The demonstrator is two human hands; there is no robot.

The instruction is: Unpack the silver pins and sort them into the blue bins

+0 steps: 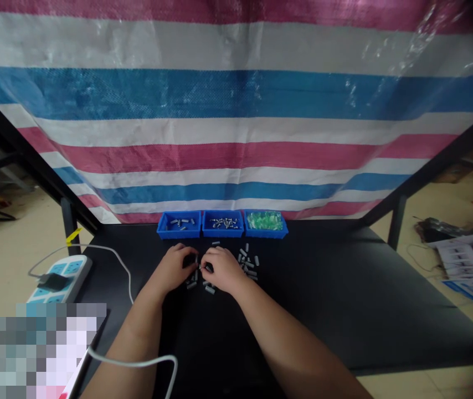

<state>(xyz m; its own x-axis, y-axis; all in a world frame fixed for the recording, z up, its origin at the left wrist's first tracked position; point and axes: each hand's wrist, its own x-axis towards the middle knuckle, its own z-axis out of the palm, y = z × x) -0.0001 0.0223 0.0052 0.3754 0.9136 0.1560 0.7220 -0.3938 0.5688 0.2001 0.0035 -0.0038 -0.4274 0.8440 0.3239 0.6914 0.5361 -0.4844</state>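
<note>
My left hand (175,267) is closed in a pinch at the middle of the black table, with a small grey cylinder (196,259) at its fingertips. Facing it just to the right, my right hand (225,268) has its thumb and fingers pinched together. Whatever it grips is too small to make out. Below and between the hands lie several loose grey cylinders (210,289). Another scattered pile of grey cylinders (250,265) lies beside my right hand, partly hidden by it.
Along the back edge stand a blue bin (179,234) with several grey cylinders, a blue bin (222,233) with small metal parts, and a blue bin (266,234) with green pieces. A power strip (82,271) and a white cable (137,364) are at left. A striped sheet (236,94) hangs behind.
</note>
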